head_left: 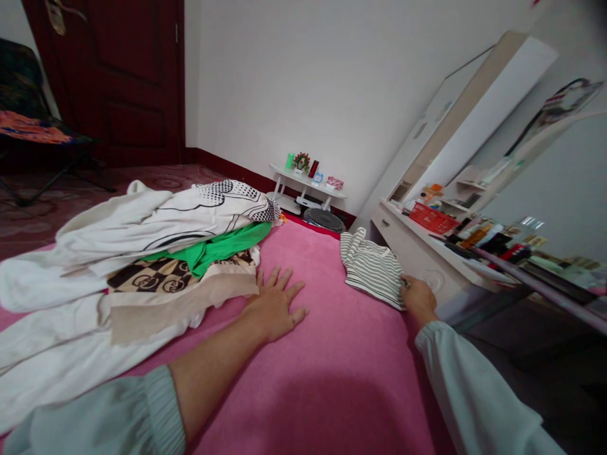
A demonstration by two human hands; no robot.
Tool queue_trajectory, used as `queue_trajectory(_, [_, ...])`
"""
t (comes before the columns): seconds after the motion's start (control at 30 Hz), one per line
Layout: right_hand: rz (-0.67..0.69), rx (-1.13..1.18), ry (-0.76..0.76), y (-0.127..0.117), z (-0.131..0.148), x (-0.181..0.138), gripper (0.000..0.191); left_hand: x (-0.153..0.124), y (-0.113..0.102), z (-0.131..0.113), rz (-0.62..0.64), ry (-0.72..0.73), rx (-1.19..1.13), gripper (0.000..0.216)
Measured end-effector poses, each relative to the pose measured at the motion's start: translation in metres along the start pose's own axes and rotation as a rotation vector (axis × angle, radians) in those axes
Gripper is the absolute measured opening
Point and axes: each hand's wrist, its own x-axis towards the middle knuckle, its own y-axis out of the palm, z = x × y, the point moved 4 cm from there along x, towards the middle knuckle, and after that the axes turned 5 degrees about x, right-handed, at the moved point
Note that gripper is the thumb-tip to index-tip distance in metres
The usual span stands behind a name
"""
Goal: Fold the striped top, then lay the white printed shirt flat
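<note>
My left hand lies flat with spread fingers on the pink bed cover. Beside it on the left is a heap of clothes: a white garment with black print, a green cloth, a brown and black patterned piece and a beige-edged white piece. At the bed's right edge, a striped shirt, white with dark lines, lies folded up small. The fingers of my right hand are closed on its lower right edge; the fingertips are partly hidden.
To the right stands a pale dressing table with a red basket and several bottles, beneath a mirror. A small white shelf with a potted plant is by the far wall. A folding chair stands near the dark red door.
</note>
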Motion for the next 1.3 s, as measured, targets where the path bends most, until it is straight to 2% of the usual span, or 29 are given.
queue_trajectory(0.1, [-0.124, -0.001, 0.051, -0.013, -0.002, 0.000, 0.044, 0.000, 0.001, 0.001, -0.004, 0.004, 0.001, 0.062])
queue_trajectory(0.23, [-0.066, -0.053, 0.184, -0.009, 0.003, -0.012, 0.044, 0.000, 0.001, 0.001, 0.000, 0.007, 0.005, 0.062])
queue_trajectory(0.3, [-0.159, -0.077, 0.121, -0.006, 0.017, -0.020, 0.045, 0.000, 0.000, 0.000, 0.010, 0.004, 0.006, 0.062])
queue_trajectory(0.37, [-0.197, -0.073, -0.064, 0.003, 0.038, -0.027, 0.050, 0.000, 0.000, 0.000, 0.017, 0.003, 0.012, 0.062])
queue_trajectory(0.43, [-0.058, -0.053, -0.198, 0.019, 0.053, -0.032, 0.053, 0.000, -0.001, 0.000, 0.013, 0.005, 0.018, 0.063])
queue_trajectory(0.5, [0.108, -0.034, -0.192, 0.034, 0.059, -0.036, 0.055, 0.000, -0.001, 0.000, 0.008, 0.006, 0.020, 0.063])
queue_trajectory(0.53, [0.143, -0.028, -0.161, 0.037, 0.060, -0.038, 0.056, 0.000, 0.000, 0.000, 0.008, 0.007, 0.020, 0.063])
queue_trajectory(0.73, [0.072, -0.053, -0.049, 0.028, 0.067, -0.072, 0.056, 0.000, 0.001, 0.001, -0.002, 0.024, 0.026, 0.063])
queue_trajectory(1.0, [0.142, -0.027, 0.079, 0.011, 0.084, -0.142, 0.061, -0.004, -0.001, -0.001, -0.006, 0.020, 0.060, 0.064])
queue_trajectory(1.17, [0.241, 0.041, 0.070, -0.003, 0.119, -0.190, 0.062, -0.011, -0.006, -0.006, -0.005, -0.009, 0.075, 0.064])
queue_trajectory(1.3, [0.252, 0.097, -0.008, -0.011, 0.159, -0.226, 0.061, -0.020, -0.006, -0.009, -0.015, -0.079, 0.096, 0.062])
